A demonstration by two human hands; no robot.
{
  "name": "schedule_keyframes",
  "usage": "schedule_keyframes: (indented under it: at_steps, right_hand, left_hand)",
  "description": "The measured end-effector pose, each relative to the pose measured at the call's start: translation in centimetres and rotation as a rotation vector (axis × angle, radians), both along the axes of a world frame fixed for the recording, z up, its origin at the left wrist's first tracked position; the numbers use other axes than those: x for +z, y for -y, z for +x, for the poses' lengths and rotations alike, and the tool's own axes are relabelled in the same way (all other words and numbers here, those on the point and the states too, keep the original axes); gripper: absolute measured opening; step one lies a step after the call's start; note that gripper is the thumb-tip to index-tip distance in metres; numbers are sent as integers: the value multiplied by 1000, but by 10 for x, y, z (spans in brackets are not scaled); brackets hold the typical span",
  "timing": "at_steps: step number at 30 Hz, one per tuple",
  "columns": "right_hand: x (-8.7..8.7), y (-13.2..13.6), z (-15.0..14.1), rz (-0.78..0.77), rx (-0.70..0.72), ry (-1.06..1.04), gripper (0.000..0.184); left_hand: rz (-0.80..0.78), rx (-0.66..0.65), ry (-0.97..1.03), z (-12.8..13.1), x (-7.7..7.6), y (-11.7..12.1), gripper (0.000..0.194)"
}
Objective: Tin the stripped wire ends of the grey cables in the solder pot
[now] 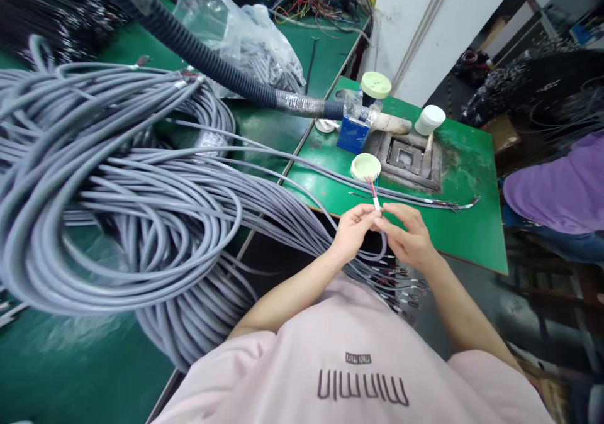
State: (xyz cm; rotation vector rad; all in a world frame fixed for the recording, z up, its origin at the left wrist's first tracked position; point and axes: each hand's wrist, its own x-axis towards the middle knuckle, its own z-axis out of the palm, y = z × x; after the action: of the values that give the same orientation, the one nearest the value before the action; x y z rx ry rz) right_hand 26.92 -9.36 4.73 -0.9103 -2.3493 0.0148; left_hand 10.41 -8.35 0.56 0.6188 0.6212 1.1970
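Note:
My left hand point(353, 229) and my right hand point(409, 235) meet in front of my chest, both pinched on the end of one grey cable point(383, 243). A white sleeve sits on the cable end, and thin coloured wires point(372, 188) stick up from it. The cable loops down below my right hand. Behind my hands, more grey cable ends point(401, 282) with stripped tips hang off the table edge.
A big coil of grey cables point(117, 185) fills the green table point(56, 361) at left. A small green bench point(467, 160) carries a metal solder pot point(408, 156), a blue box point(353, 133), round lidded jars point(365, 167) and a black corrugated hose point(221, 65). A person in purple point(561, 191) sits right.

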Motion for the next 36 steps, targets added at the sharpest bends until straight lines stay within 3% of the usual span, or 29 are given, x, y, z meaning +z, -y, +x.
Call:
schedule_keyframes:
  at_steps: [2, 4, 6, 8, 10, 11, 15, 18, 21, 27, 36]
  right_hand:
    - [-3, -3, 1, 50, 9, 21, 55]
    - [1, -13, 4, 97, -35, -16, 51]
    - [11, -28, 10, 126, -147, -98, 42]
    - [24, -45, 14, 150, -279, -214, 31]
    - [38, -63, 15, 143, -363, -343, 27]
    - [44, -71, 13, 123, -375, -403, 27]
    - [53, -97, -3, -26, -305, -537, 28]
    - [47, -115, -14, -130, -249, -548, 27]
    - [37, -132, -20, -172, -241, -558, 26]
    - [23, -149, -26, -240, -249, -528, 30]
    - [9, -157, -25, -286, -247, -546, 30]
  left_hand:
    - [26, 2, -28, -3, 3, 2, 28]
    - [171, 128, -152, -8, 12, 7, 26]
    - [489, 331, -306, -13, 25, 16, 23]
    - [886, 437, -371, -15, 35, 24, 19]
    - [1178, 397, -362, -11, 37, 29, 18]
    - [1246, 359, -371, -8, 34, 30, 17]
    - [1186, 295, -664, 3, 0, 14, 11]
    - [1040, 241, -902, -1, -29, -6, 16]
    - [928, 196, -995, -8, -47, -21, 22]
    - [927, 139, -1037, -7, -55, -23, 24]
    - [1019, 203, -1136, -6, -53, -24, 23]
